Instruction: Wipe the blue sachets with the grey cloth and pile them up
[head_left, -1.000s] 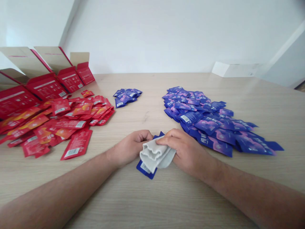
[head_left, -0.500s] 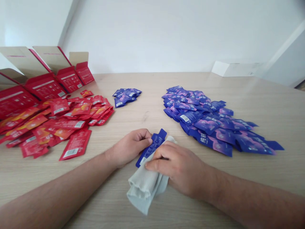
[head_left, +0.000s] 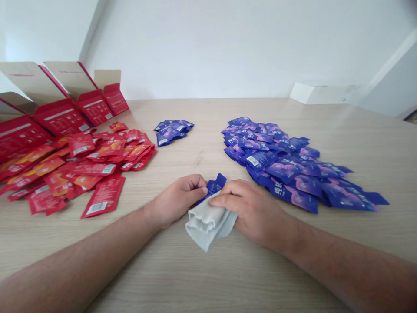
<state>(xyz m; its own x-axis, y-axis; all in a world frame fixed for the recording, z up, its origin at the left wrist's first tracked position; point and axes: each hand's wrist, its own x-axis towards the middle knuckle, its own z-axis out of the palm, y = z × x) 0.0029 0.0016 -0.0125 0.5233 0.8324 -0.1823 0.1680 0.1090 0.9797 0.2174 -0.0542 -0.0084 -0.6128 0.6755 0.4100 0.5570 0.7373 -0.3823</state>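
Note:
Near the table's middle, my left hand (head_left: 182,198) pinches the left edge of a blue sachet (head_left: 214,187) between thumb and fingers. My right hand (head_left: 250,208) is closed on a folded whitish cloth (head_left: 208,219) with a ribbed edge. The cloth lies over the lower and right part of the sachet and hides much of it. Beyond my right hand spreads a large pile of blue and purple sachets (head_left: 276,161). A smaller pile of blue sachets (head_left: 171,130) lies farther back, left of centre.
At the left lies a heap of red and orange sachets (head_left: 87,169). Behind it stand several red cardboard boxes (head_left: 60,115) with raised flaps. A white box (head_left: 322,93) sits at the table's back right, against the wall.
My right hand has moved the cloth up and slightly right along the sachet, now covering its lower end. My left hand has kept its hold and barely moved.

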